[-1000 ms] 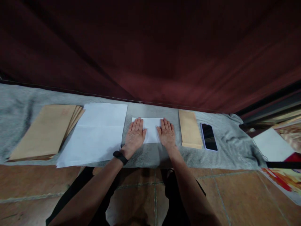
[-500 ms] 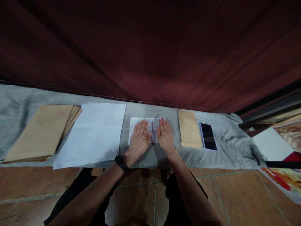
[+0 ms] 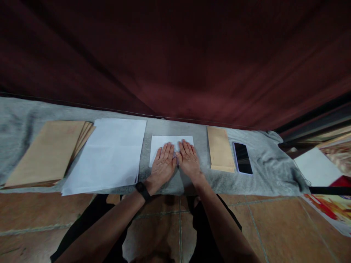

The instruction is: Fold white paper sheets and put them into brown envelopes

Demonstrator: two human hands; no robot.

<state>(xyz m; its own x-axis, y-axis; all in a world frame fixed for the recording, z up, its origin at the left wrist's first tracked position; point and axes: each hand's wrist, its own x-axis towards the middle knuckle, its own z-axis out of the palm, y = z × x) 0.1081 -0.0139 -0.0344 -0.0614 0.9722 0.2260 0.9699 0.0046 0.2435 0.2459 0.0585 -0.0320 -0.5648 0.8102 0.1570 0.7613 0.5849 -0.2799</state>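
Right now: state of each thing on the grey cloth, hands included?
Small white paper: flat, partly covered
Left hand: open, palm down on that paper
Right hand: open, palm down, same paper
Large white sheets: stacked, edges uneven
Large brown stack: fanned at right
Small brown stack: lying flat
Phone: face up, screen dark

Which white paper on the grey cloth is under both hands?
The small white rectangle in the middle: the left hand and right hand lie flat over it. The larger white sheets lie to its left, beside the brown stack.
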